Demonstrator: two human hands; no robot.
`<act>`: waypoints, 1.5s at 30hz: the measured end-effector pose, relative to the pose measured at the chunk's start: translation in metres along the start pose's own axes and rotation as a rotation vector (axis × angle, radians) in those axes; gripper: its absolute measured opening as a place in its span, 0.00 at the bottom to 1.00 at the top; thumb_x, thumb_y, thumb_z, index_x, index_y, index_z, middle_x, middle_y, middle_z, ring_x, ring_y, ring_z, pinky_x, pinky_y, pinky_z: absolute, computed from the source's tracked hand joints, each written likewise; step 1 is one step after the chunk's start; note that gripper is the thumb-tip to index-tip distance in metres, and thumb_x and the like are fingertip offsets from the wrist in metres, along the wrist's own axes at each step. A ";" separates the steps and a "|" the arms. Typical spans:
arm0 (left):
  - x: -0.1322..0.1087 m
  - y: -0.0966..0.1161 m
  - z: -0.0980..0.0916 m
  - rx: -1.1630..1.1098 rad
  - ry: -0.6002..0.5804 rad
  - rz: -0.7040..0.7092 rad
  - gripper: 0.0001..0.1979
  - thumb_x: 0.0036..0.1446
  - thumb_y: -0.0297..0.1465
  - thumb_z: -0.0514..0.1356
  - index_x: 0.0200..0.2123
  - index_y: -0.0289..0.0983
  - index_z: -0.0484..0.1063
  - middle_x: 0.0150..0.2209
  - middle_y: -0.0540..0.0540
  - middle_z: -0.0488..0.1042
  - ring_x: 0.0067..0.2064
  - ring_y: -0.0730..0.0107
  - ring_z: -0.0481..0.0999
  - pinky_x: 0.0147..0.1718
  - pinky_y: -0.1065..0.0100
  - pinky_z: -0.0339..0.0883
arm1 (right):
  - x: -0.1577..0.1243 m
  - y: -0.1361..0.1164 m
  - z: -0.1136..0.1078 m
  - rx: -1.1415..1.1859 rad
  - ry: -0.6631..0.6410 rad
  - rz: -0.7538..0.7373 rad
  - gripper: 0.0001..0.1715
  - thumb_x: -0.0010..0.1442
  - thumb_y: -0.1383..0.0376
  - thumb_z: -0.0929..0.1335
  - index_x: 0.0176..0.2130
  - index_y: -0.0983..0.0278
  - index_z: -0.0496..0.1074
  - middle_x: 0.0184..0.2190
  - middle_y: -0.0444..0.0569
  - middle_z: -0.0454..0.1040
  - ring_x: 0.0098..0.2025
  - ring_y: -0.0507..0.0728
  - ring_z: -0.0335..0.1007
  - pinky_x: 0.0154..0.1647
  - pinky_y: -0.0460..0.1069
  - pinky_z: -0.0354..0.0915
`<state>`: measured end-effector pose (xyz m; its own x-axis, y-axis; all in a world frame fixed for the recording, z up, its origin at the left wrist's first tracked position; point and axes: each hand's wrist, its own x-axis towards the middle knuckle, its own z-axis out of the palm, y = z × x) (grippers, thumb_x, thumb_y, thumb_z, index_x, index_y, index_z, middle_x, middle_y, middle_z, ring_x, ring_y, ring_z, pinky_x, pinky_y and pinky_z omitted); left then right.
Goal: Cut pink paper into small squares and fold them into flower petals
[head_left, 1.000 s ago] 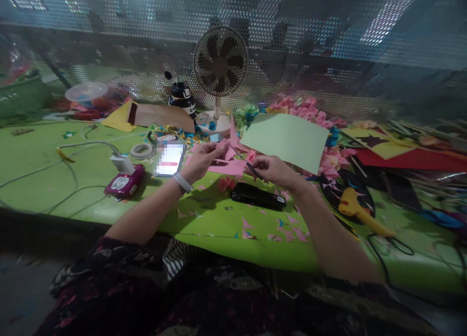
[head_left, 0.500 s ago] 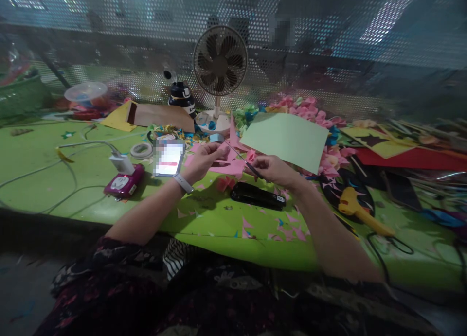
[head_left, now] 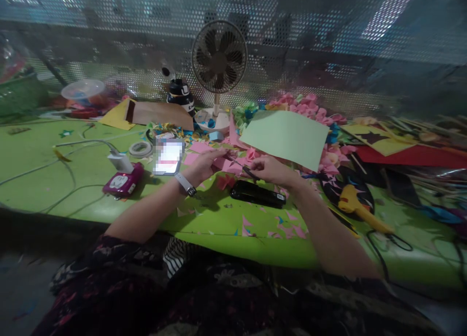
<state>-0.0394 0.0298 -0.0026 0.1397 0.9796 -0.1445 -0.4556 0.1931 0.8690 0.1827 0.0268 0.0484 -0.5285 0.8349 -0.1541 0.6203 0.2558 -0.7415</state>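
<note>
My left hand (head_left: 207, 166), with a pale watch on the wrist, is closed on a piece of pink paper (head_left: 230, 166) above the green tabletop. From the right, my right hand (head_left: 272, 170) grips dark-handled scissors (head_left: 251, 173), their thin blades pointing left toward the pink paper and my left fingertips. The blades are too fine to show whether they are apart. Just below both hands lies a black stapler (head_left: 257, 195). A folded red-pink paper piece (head_left: 225, 182) touches its left end, and a pink paper flower (head_left: 251, 154) sits behind the scissors.
A lit phone (head_left: 169, 156), a tape roll (head_left: 140, 150) and a purple device (head_left: 123, 180) lie left. Behind stands a fan (head_left: 219, 56). Pale green sheets (head_left: 286, 134) lie beyond my right hand. A yellow glue gun (head_left: 365, 210) with its cord is at right. Paper scraps litter the front.
My left hand has shifted slightly down and turned, its fingers now nearer the scissors. The scissors lie at a flatter angle, and my right hand has barely moved.
</note>
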 end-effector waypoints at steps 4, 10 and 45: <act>0.004 0.006 -0.008 0.064 0.052 0.072 0.08 0.57 0.32 0.69 0.29 0.33 0.78 0.31 0.43 0.81 0.31 0.70 0.79 0.31 0.70 0.74 | 0.003 0.005 -0.003 -0.029 -0.009 -0.009 0.21 0.50 0.49 0.73 0.26 0.64 0.72 0.26 0.45 0.70 0.27 0.52 0.59 0.30 0.50 0.54; 0.013 0.011 -0.026 0.300 0.098 0.300 0.09 0.56 0.33 0.69 0.31 0.32 0.78 0.30 0.44 0.81 0.32 0.71 0.80 0.35 0.70 0.74 | 0.000 0.015 -0.020 0.026 0.006 0.061 0.17 0.53 0.53 0.74 0.28 0.64 0.73 0.26 0.48 0.74 0.26 0.53 0.65 0.28 0.49 0.59; 0.001 0.009 -0.012 0.260 0.036 0.259 0.17 0.48 0.38 0.74 0.36 0.34 0.76 0.28 0.46 0.80 0.24 0.77 0.77 0.27 0.74 0.73 | -0.031 0.079 -0.075 -0.994 0.089 0.575 0.19 0.51 0.72 0.71 0.44 0.64 0.82 0.48 0.61 0.80 0.49 0.66 0.75 0.41 0.53 0.64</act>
<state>-0.0537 0.0334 0.0000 0.0156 0.9964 0.0838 -0.2326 -0.0779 0.9694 0.2922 0.0578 0.0435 -0.0011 0.9739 -0.2269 0.9602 0.0644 0.2717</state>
